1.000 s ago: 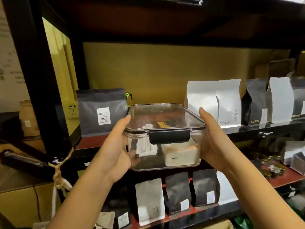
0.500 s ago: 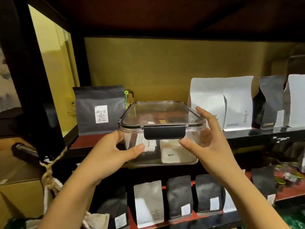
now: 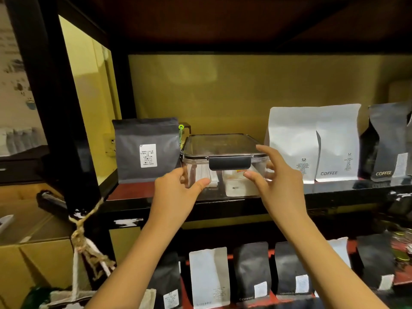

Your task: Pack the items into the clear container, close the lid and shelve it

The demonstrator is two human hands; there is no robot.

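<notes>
Since a second ago the clear container (image 3: 236,186) has gone from mid-air onto the shelf (image 3: 133,190), between a grey bag (image 3: 146,150) and white bags (image 3: 294,143), its lid latched. The left hand (image 3: 176,192) grips its front left corner. The right hand (image 3: 281,181) rests spread, relaxed fingers at the right corner. It is best pushed straight back, evenly.

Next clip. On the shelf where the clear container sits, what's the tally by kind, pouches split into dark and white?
Clear container: 1
Dark pouches: 2
White pouches: 2
Total: 5
Something at the right edge of the frame is cut off and is not counted.
</notes>
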